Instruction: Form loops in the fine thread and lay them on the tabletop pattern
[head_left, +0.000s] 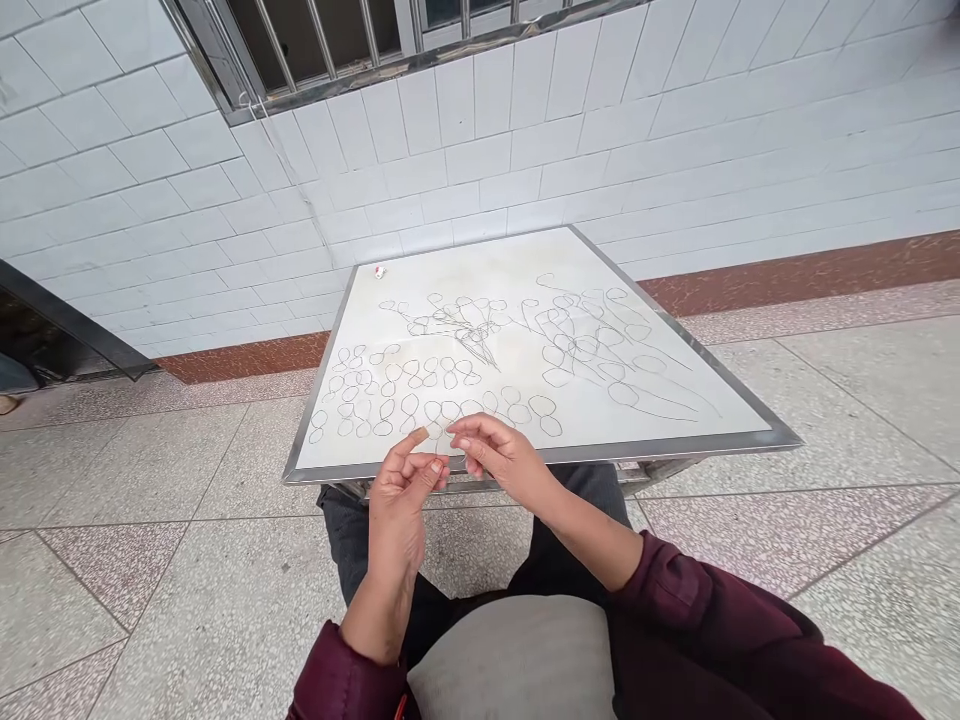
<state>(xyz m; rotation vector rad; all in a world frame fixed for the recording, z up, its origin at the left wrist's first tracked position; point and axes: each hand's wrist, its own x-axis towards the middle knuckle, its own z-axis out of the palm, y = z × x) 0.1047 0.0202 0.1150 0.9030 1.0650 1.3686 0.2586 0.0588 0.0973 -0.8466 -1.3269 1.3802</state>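
Both hands meet above the front edge of a white table (420, 255). My left hand (401, 490) pinches a thin wire (438, 440) between thumb and fingers, and a tan wrap covers one of its fingertips. Opposite it, my right hand (506, 460) has its fingers closed on the same wire, which seems to be bent into a small loop. The exact shape of the wire between the fingertips is too fine to make out. Just beyond the hands lie rows of small figure-eight wire loops (546, 416) on the tabletop.
A tangled bunch of looped wires (469, 330) lies mid-table, with long-tailed looped wires (592, 345) to its right. A small red-and-white item (379, 272) sits at the far left corner. The table's metal rim (675, 443) is raised above the floor; a tiled wall (480, 160) stands behind.
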